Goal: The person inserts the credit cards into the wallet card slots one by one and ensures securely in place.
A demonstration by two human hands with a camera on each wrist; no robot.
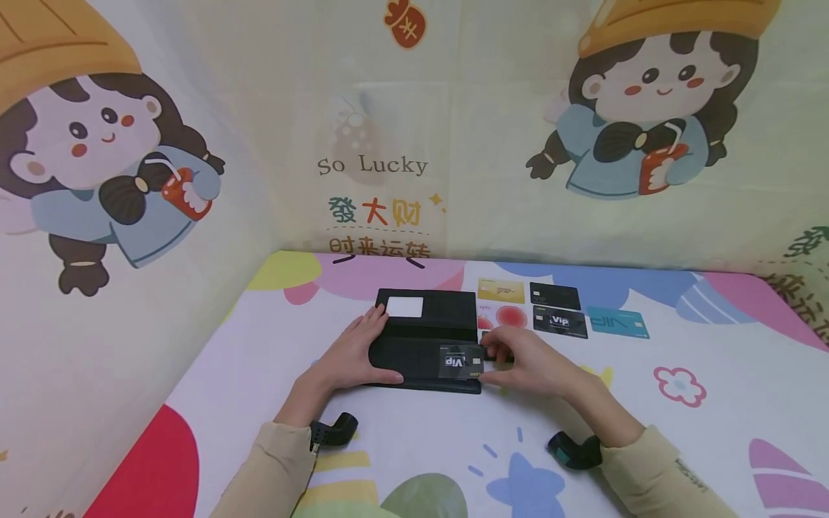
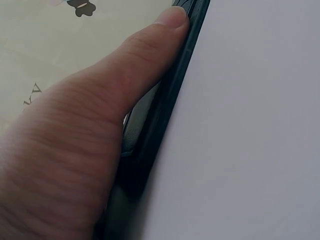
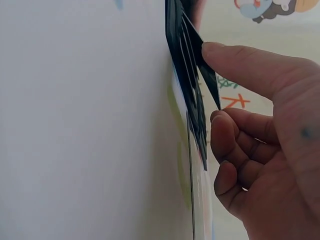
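A black wallet (image 1: 427,338) lies open on the patterned table cover (image 1: 414,446). A white card (image 1: 404,307) sits in its far flap and a dark VIP card (image 1: 461,362) in its near flap. My left hand (image 1: 378,345) lies over the wallet's left end, fingers flat on top. Its thumb (image 2: 170,20) presses along the wallet's near edge (image 2: 170,100). At the wallet's right edge my right hand (image 1: 495,354) pinches a black card (image 3: 207,75) between thumb and fingers. The card's edge is against the wallet's slots (image 3: 177,50).
Loose cards lie to the right of the wallet: a gold card (image 1: 501,291), a black card (image 1: 554,295), a black VIP card (image 1: 560,321), a teal card (image 1: 618,322) and a pink card with a red circle (image 1: 508,316). Printed fabric walls stand behind and to the left.
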